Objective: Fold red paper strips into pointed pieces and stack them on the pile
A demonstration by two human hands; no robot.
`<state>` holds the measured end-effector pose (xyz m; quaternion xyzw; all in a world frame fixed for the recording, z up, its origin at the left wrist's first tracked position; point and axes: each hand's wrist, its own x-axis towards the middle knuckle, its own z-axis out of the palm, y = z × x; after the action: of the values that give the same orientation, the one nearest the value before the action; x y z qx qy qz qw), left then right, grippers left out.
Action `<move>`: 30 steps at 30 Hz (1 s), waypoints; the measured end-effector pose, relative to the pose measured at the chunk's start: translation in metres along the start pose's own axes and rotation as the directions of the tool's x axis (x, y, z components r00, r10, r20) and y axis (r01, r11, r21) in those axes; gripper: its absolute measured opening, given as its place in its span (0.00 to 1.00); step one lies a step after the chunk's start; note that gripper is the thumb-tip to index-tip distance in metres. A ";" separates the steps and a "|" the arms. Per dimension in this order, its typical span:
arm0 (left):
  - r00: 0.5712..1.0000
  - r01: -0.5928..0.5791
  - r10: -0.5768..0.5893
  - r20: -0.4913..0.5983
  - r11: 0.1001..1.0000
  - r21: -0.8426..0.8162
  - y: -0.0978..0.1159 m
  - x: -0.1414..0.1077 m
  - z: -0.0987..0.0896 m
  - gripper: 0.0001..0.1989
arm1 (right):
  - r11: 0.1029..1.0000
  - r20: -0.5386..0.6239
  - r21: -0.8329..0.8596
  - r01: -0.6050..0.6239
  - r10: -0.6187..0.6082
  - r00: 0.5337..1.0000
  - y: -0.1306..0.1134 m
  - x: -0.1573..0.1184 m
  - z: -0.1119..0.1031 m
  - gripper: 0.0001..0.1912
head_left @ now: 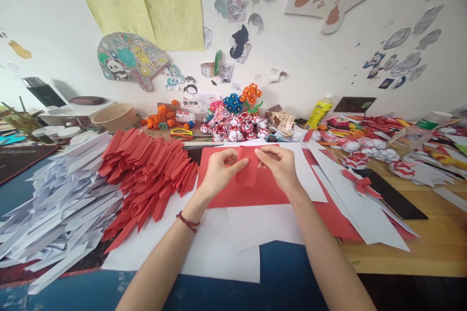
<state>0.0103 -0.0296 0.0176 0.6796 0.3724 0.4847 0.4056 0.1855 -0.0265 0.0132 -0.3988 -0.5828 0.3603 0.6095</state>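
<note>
Here, red paper piece between left hand and right hand.

Folded strips, matt red paper; tabletop, smooth wood; bottle, glossy yellow plastic; sheet, smooth white paper

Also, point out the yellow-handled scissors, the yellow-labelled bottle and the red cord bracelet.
Scissors (181,132): head view, on the handle.
Bottle (319,112): head view, label.
Bracelet (188,223): head view, cord.

Paper strips lie left of the sheets (these overlap), and flowers sit behind the sheets.
</note>
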 end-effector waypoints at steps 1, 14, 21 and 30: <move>1.000 0.006 -0.006 0.004 1.000 -0.005 0.000 0.000 0.000 0.14 | 1.000 0.001 0.003 -0.019 0.019 1.000 0.001 0.000 0.000 0.13; 0.997 0.005 -0.003 -0.073 1.000 0.024 -0.004 0.004 -0.002 0.12 | 0.999 0.072 -0.047 -0.023 0.027 0.997 0.004 -0.001 -0.002 0.17; 0.986 0.021 -0.032 -0.166 0.998 -0.067 -0.009 0.004 -0.004 0.14 | 0.998 0.093 -0.051 -0.023 0.028 0.995 0.006 0.000 0.001 0.17; 0.977 -0.060 0.075 -0.201 0.995 0.078 -0.007 0.004 -0.006 0.16 | 0.998 0.081 -0.052 -0.041 0.045 0.996 0.008 -0.003 0.005 0.14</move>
<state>0.0046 -0.0216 0.0139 0.6527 0.4059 0.5517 0.3238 0.1807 -0.0256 0.0041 -0.4112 -0.6076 0.3747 0.5669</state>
